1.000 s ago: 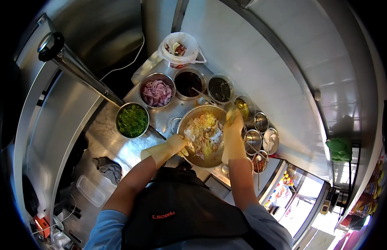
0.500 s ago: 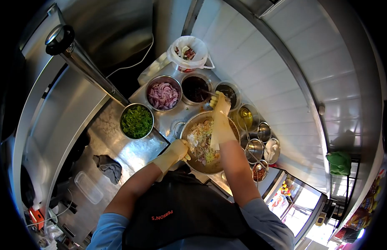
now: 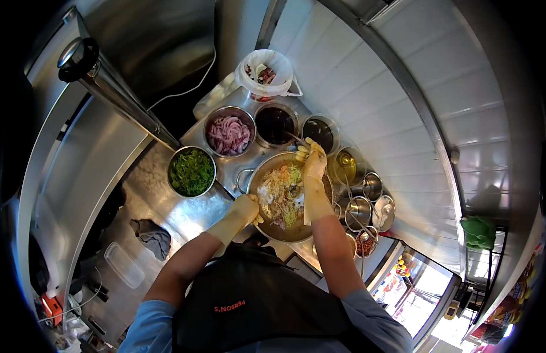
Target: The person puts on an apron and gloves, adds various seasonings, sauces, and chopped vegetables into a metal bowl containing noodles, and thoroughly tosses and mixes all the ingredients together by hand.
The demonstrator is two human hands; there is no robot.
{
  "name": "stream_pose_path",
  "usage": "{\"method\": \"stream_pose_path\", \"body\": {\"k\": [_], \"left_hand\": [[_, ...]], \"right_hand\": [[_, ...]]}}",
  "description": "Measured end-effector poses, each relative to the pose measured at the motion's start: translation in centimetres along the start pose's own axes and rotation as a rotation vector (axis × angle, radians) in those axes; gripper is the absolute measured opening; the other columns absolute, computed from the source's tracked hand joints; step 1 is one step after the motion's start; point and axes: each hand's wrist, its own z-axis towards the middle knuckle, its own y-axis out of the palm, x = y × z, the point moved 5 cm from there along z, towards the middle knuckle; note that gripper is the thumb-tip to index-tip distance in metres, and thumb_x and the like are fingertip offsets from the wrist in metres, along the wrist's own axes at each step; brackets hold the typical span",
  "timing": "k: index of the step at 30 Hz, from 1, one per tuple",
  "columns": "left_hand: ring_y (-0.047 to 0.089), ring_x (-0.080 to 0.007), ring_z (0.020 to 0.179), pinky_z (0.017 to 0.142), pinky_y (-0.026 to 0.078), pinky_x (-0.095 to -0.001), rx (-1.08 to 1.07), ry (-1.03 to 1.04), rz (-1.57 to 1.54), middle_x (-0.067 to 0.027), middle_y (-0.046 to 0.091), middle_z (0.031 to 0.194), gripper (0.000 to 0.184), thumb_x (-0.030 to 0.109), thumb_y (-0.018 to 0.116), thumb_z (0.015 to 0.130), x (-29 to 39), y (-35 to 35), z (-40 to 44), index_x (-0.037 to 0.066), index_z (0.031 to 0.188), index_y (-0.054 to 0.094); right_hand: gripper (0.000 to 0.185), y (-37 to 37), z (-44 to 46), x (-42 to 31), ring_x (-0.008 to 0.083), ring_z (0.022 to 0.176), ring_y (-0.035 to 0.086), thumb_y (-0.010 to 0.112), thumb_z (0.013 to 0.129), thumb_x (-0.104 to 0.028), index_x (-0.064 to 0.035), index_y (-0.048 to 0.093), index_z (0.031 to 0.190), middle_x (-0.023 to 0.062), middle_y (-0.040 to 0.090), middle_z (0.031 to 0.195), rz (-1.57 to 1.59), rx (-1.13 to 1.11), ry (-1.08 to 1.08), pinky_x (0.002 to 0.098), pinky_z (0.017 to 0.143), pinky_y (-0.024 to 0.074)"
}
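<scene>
A wide metal pot (image 3: 305,235) holds a pale, shredded mixture (image 3: 283,191) with white powder on it. My left hand (image 3: 246,210), in a pale glove, is closed on the pot's near-left rim. Over the far right side of the pot, my gloved right hand (image 3: 312,157) has its fingers curled around the handle of a ladle (image 3: 295,138). The ladle's head is hidden in the container of dark liquid (image 3: 275,122). Right beside that hand stands a second container of dark liquid (image 3: 318,133).
To the left stand a bowl of sliced onions (image 3: 229,134) and a pan of chopped greens (image 3: 192,170). A lined bucket (image 3: 273,91) is at the back. Oil (image 3: 346,163) and small metal pots (image 3: 359,212) line the right wall. A grey cloth (image 3: 152,236) lies left.
The pot has shifted slightly left and away from me, my left hand moving with it. My right hand has moved slightly down, uncovering more of the second dark container.
</scene>
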Motion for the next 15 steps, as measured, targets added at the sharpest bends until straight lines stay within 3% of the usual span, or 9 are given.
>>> {"method": "stream_pose_path", "body": {"k": [1, 3, 8, 10, 13, 15], "left_hand": [[0.076, -0.0272, 0.06, 0.051, 0.056, -0.0365, 0.022, 0.035, 0.012, -0.0178, 0.079, 0.08, 0.029, 0.002, 0.044, 0.101, 0.1, -0.1, 0.0, 0.004, 0.099, 0.073], [0.076, -0.0267, 0.059, 0.051, 0.057, -0.0361, 0.027, 0.013, -0.024, -0.0174, 0.079, 0.08, 0.029, 0.003, 0.045, 0.101, 1.0, -0.6, -0.9, 0.004, 0.099, 0.073], [0.076, -0.0252, 0.059, 0.049, 0.056, -0.0352, -0.006, 0.001, -0.039, -0.0164, 0.079, 0.08, 0.027, 0.003, 0.047, 0.101, 0.8, -1.4, -0.2, 0.002, 0.101, 0.074], [0.075, -0.0258, 0.057, 0.051, 0.059, -0.0337, -0.053, 0.005, -0.041, -0.0196, 0.08, 0.08, 0.033, 0.017, 0.05, 0.109, 0.5, -1.1, 0.3, 0.002, 0.126, 0.073], [0.075, -0.0257, 0.057, 0.051, 0.059, -0.0338, -0.066, 0.03, -0.001, -0.0187, 0.08, 0.079, 0.032, 0.021, 0.052, 0.11, 0.9, -1.2, -0.2, 0.001, 0.124, 0.074], [0.073, -0.0236, 0.055, 0.05, 0.058, -0.0337, -0.044, 0.025, -0.015, -0.0158, 0.08, 0.078, 0.029, 0.023, 0.056, 0.109, 1.1, -1.1, -0.5, 0.003, 0.118, 0.075]], "right_hand": [[0.035, 0.5, -0.4, -0.4, 0.0149, 0.063, 0.059, 0.057, 0.116, -0.028, 0.0027, 0.067, 0.131, 0.0124, 0.07, 0.086, -0.001, -0.001, -0.001, 0.0289, 0.059, 0.0522], [0.037, 1.4, -1.6, -1.9, 0.0135, 0.061, 0.045, 0.058, 0.115, -0.026, 0.0083, 0.064, 0.129, 0.0106, 0.057, 0.079, 0.028, 0.116, -0.009, 0.0284, 0.054, 0.0372], [0.039, 1.9, -3.0, -3.8, 0.0129, 0.066, 0.053, 0.059, 0.115, -0.026, 0.0071, 0.065, 0.134, 0.0102, 0.065, 0.086, -0.133, 0.048, -0.104, 0.0273, 0.061, 0.048], [0.039, 2.1, -3.9, -4.5, 0.0127, 0.068, 0.055, 0.06, 0.115, -0.026, 0.0065, 0.065, 0.135, 0.0099, 0.067, 0.089, -0.171, 0.022, -0.127, 0.027, 0.064, 0.0515], [0.039, 2.9, -4.9, -4.8, 0.0122, 0.069, 0.058, 0.061, 0.114, -0.026, 0.0061, 0.066, 0.136, 0.0095, 0.069, 0.091, -0.275, 0.015, -0.154, 0.0275, 0.067, 0.0557], [0.038, 2.9, -5.0, -4.1, 0.0117, 0.068, 0.055, 0.061, 0.114, -0.025, 0.0071, 0.066, 0.135, 0.0096, 0.067, 0.088, -0.29, 0.033, -0.129, 0.0262, 0.064, 0.051]]}}
